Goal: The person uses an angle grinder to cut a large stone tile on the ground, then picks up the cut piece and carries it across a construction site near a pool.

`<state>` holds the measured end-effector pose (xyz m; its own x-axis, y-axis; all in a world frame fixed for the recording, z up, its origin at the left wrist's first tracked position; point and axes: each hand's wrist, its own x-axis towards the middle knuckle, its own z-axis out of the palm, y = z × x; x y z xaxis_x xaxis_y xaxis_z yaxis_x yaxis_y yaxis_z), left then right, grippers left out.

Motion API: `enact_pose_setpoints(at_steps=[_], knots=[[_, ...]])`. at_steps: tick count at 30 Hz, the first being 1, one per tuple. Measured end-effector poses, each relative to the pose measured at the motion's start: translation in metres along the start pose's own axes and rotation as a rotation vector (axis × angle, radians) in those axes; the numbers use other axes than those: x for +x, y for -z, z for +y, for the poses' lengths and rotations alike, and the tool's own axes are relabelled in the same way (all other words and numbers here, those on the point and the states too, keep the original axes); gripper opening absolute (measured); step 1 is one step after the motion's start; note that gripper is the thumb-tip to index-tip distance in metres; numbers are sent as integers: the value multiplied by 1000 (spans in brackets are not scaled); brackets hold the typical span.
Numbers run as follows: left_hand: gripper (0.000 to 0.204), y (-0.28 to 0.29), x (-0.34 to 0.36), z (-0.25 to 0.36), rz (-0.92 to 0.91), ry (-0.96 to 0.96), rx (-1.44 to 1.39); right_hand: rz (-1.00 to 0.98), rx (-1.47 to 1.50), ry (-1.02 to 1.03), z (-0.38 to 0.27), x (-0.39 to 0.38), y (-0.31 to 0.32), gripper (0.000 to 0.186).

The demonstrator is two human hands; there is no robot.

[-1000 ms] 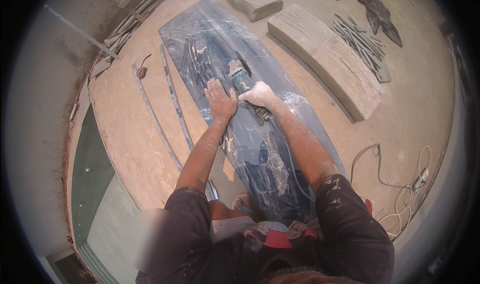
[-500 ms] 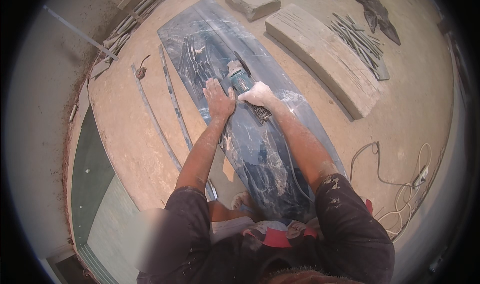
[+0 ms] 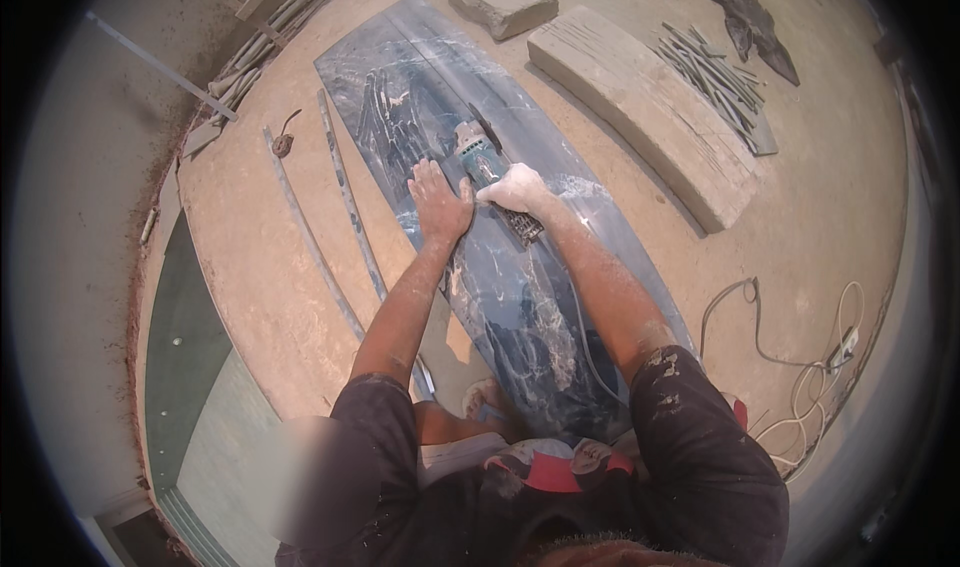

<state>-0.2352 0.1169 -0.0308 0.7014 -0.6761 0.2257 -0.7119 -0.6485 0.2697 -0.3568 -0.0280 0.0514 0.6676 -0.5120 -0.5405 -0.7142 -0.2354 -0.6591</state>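
Note:
A long dark stone slab (image 3: 540, 347), marbled and dusted with white powder, stretches out in front of me. My right hand (image 3: 515, 188), coated in white dust, is wrapped round the body of a teal angle grinder (image 3: 480, 160). The grinder's disc (image 3: 483, 125) stands on edge at the slab, near a straight line that runs along its length. Just left of the tool, my left hand (image 3: 439, 203) lies flat with fingers stretched out, pressing on the slab and the dark strips there. From the grinder's rear, a cord runs back over the slab toward me.
A thick stone block (image 3: 640, 117) lies right of the slab, with a pile of thin strips (image 3: 712, 82) beyond it. Two long narrow strips (image 3: 350, 202) rest on the left. A power strip (image 3: 845, 348) with tangled cable is at the right. A rough stone (image 3: 503, 2) sits at the far end.
Almost nothing differs. The view has shifted very slightly; both hands and the grinder keep nearly the same place on the slab.

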Motion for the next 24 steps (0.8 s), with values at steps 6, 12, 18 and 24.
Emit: enact_pose_setpoints(at_steps=[6,12,18,24], knots=[[80,0,-6,0,2,-11,-15,5,-8,5,3,0,-3,75],[80,0,-8,0,13,-20,-22,16,8,18,7,0,-4,75],[80,0,-11,1,13,-22,-23,29,-3,18,9,-2,-5,76],[80,3,-11,4,-15,-9,-9,29,-13,17,11,-5,-5,77]])
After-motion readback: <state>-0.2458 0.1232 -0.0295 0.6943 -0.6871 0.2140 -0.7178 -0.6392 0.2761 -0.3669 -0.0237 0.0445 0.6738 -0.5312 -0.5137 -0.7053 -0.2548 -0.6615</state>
